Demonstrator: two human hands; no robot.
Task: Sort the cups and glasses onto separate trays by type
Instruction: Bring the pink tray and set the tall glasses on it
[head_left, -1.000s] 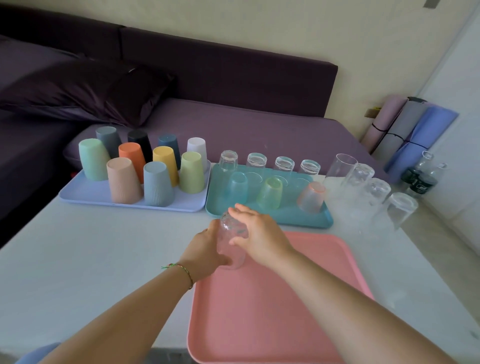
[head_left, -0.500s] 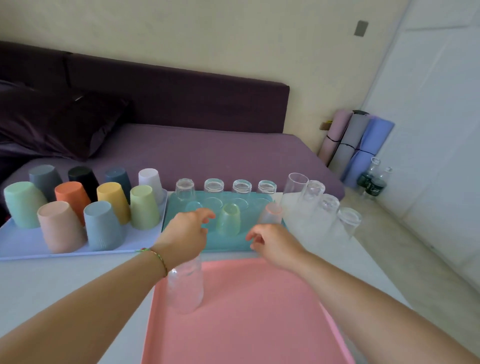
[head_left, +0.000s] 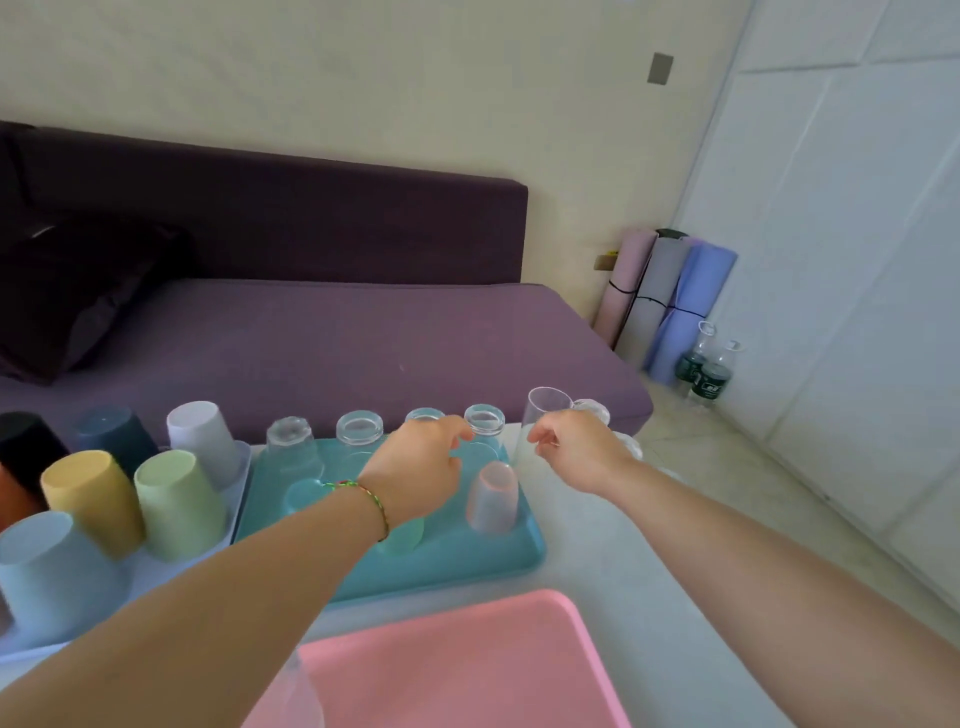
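Note:
My left hand hovers over the teal tray, fingers apart, close to the small clear glasses along its far edge. My right hand reaches out beside a tall clear glass standing on the white table, fingers loosely curled and holding nothing. A frosted pink cup stands upside down on the teal tray. On the pink tray near me, a clear glass shows partly behind my left forearm. Coloured cups, among them a yellow one, fill the lavender tray.
More tall clear glasses stand on the table behind my right hand. A purple sofa lies beyond the table. Rolled mats and water bottles stand on the floor at the right by white doors.
Both hands let go of the clear glass on the pink tray and moved forward, left over the teal tray, right toward the tall glasses. The view turned to the right.

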